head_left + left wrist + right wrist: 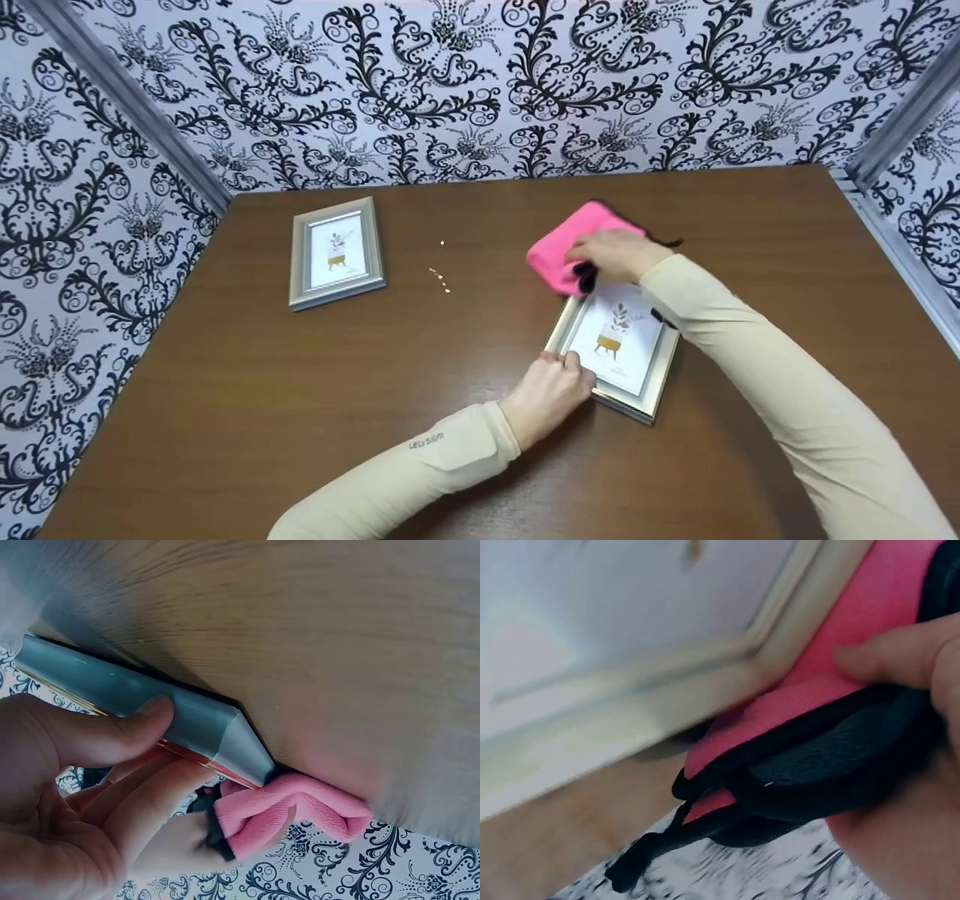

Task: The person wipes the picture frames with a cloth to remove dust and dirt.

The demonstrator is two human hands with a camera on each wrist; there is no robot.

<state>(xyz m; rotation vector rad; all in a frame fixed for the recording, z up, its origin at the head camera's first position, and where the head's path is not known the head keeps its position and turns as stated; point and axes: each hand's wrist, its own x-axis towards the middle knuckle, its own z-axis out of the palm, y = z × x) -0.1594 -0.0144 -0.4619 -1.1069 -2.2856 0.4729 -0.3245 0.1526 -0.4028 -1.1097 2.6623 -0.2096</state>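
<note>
My left hand (549,394) grips the near left corner of a pale gold picture frame (658,375). In the left wrist view its thumb lies on the silvery side of the frame (199,720), with the fingers on the other face. Behind the glass is a print of a plant in a yellow pot. At the frame's far end my right hand (611,253) holds a pink cloth (559,247) with black edging. The right wrist view has the thumb pressing on the pink cloth (817,694), which lies along the frame's outer edge. The hand covers the far right corner from the head camera.
A second picture frame (300,259), with a similar plant print, lies at the table's back left. Several small pale bits (439,277) are scattered on the brown wooden table (337,405) between the two frames. Black-and-white patterned walls (450,90) stand behind and at both sides.
</note>
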